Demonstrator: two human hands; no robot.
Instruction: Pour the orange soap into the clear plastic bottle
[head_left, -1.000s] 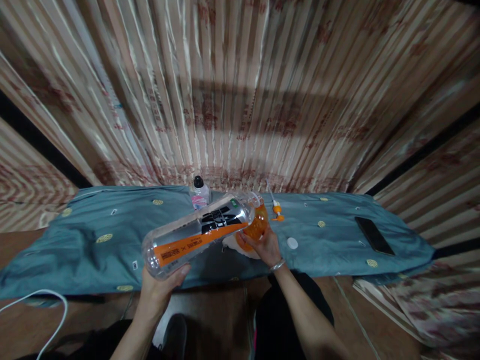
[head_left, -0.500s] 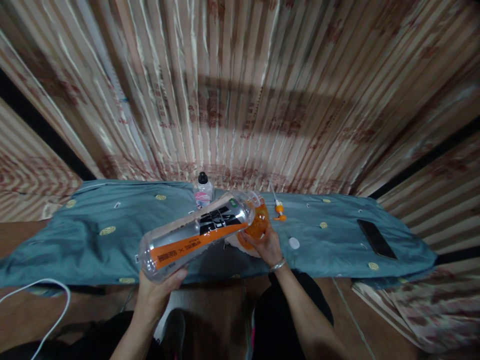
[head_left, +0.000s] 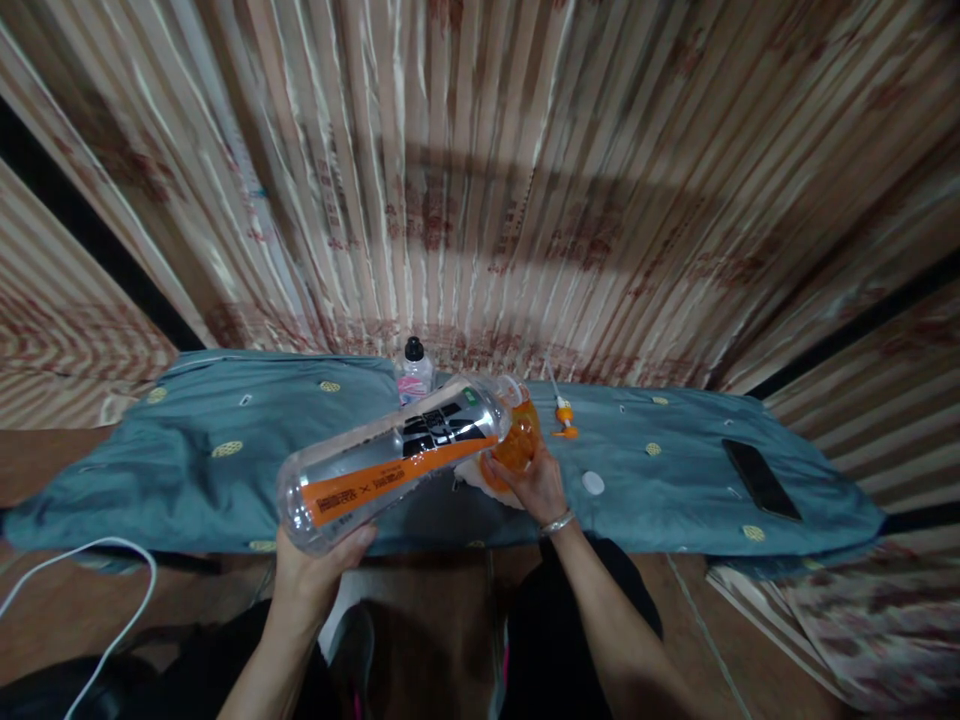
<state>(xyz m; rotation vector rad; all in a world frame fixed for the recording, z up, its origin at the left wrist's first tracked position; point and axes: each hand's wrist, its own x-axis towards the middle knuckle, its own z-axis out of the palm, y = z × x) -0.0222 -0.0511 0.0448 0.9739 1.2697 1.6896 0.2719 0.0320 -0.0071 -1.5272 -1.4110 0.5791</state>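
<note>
Grip: left hand [head_left: 311, 580] cupped under the base end of a big clear bottle [head_left: 390, 462] w/ orange-and-black label, fingers wrapped up around the bottom, closed on it. Right hand [head_left: 531, 482] closed around a small orange container [head_left: 516, 445] that sits on the cloth; thumb and fingers curl on its near side. A bracelet shows on that wrist.

Head view (only view): big bottle is tipped nearly flat, base toward the person, neck end up against the mouth of the orange container, above the front-middle of the table. Can't tell if liquid is running; the bottle body looks mostly see-through.

Handling, as a guess: thin plastic, probably light if near empty, smooth label so likely slippery; walls would dent under a hard squeeze. Best held low at the base w/ a hand under it, as now, and a second hold nearer the neck if it wobbles. Orange container looks small and tippy, so a hold round its body makes sense.

Surface: table under a blue-grey cloth [head_left: 187, 470] w/ small yellow motifs, soft, a bit rumpled. On it: small bottle w/ black cap [head_left: 414, 372] at the back, orange pump nozzle [head_left: 562, 418] lying just right of the container, white cap [head_left: 592, 483], dark phone [head_left: 761, 478] well to the right. White cable [head_left: 112, 590] hangs at the left. Room: striped curtain [head_left: 480, 180] behind, brown floor below.
</note>
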